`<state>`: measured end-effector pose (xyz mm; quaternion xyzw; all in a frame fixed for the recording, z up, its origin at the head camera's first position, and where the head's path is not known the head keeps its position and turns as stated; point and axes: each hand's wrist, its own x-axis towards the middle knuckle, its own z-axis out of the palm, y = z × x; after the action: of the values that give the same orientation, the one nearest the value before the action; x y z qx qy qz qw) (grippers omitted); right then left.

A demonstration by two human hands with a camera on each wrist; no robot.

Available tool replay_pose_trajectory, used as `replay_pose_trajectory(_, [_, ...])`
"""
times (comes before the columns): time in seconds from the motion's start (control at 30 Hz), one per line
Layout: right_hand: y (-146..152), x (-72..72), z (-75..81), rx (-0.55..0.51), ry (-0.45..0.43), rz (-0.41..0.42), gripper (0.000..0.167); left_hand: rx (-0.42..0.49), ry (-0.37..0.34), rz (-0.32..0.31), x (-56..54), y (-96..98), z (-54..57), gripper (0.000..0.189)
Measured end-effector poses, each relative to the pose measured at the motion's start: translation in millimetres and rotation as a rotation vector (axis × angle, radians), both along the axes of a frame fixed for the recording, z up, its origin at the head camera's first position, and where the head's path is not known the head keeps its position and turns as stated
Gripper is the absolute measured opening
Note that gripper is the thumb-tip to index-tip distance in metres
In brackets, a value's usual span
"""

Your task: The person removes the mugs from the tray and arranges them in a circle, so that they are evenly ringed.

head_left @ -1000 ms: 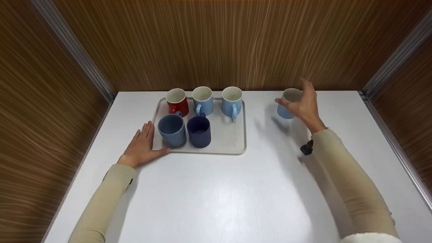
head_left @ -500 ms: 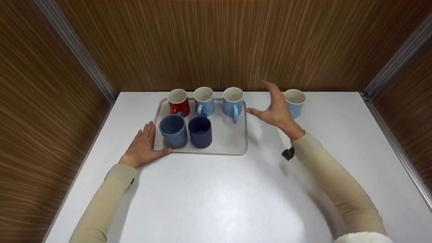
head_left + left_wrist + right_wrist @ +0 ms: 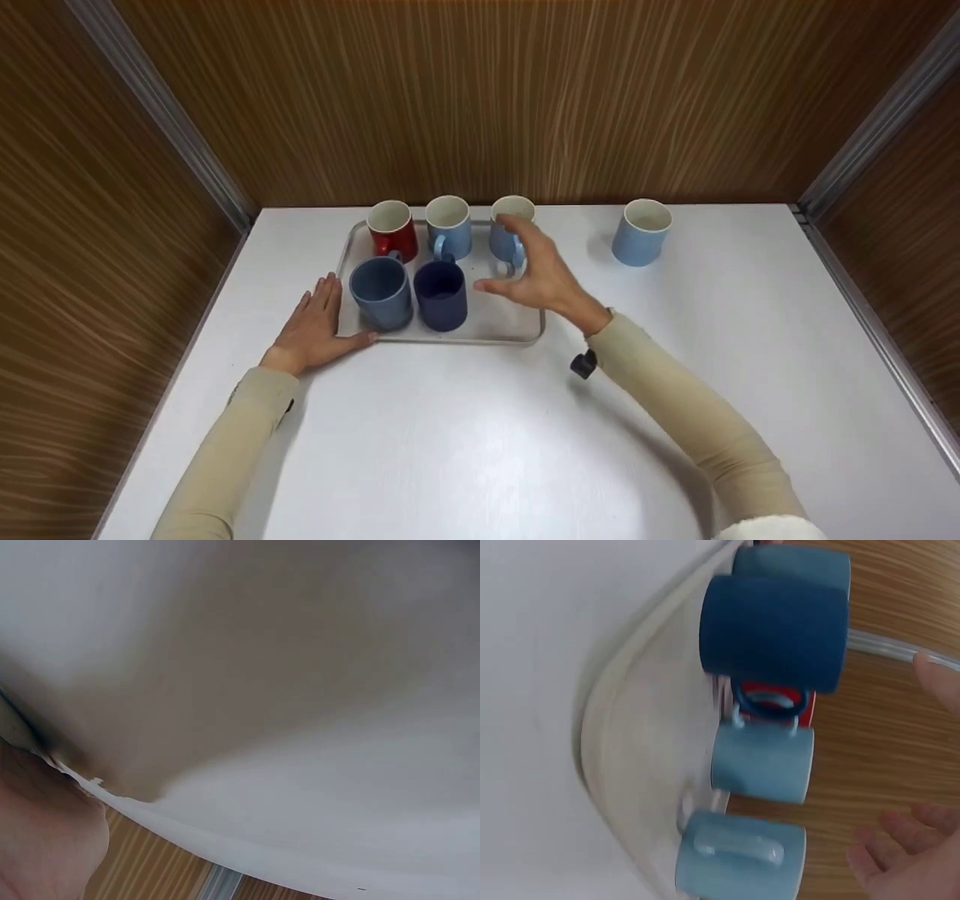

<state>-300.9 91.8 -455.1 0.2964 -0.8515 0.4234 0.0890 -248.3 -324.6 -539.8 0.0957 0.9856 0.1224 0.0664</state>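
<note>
My left hand (image 3: 311, 330) lies with straight fingers along the left edge of a pale tray (image 3: 504, 319), its thumb on the near rim. Above the tray's right half, my right hand (image 3: 544, 277) has its thumb and fingers spread, with nothing held. It partly covers a light blue mug (image 3: 500, 238) in the head view. A second light blue mug (image 3: 460, 238) and a red mug (image 3: 403, 244) share the back row. In front stand a grey-blue mug (image 3: 391, 309) and a navy mug (image 3: 446, 309). The right wrist view shows the navy mug (image 3: 772, 634) between me and the others.
Another light blue mug (image 3: 636, 246) stands on the white table (image 3: 450, 435), right of the tray near the back edge. A wood-grain panel (image 3: 525, 97) rises behind, with side panels left and right. A small black device (image 3: 583, 365) hangs at my right wrist.
My right hand has moved left, from beside the lone light blue mug to over the tray, fingers spread throughout. The left hand has stayed at the tray's edge. The mugs have not moved.
</note>
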Motion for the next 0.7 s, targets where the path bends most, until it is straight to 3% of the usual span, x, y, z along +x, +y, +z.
replay_pose_trajectory(0.23, [-33, 10.4, -16.1, -0.018, -0.053, 0.055, 0.105, 0.004, -0.012, 0.004, -0.4, -1.4, -1.9, 0.135])
replay_pose_trajectory(0.43, [-52, 16.1, -30.1, -0.023, -0.152, 0.087, 0.103, 0.006, -0.007, 0.006, -0.4, -1.5, -1.7, 0.135])
replay_pose_trajectory(0.7, [-68, 17.7, -44.7, -0.056, -0.212, 0.060, 0.095, 0.010, 0.002, 0.002, 1.2, -0.8, 1.1, 0.133])
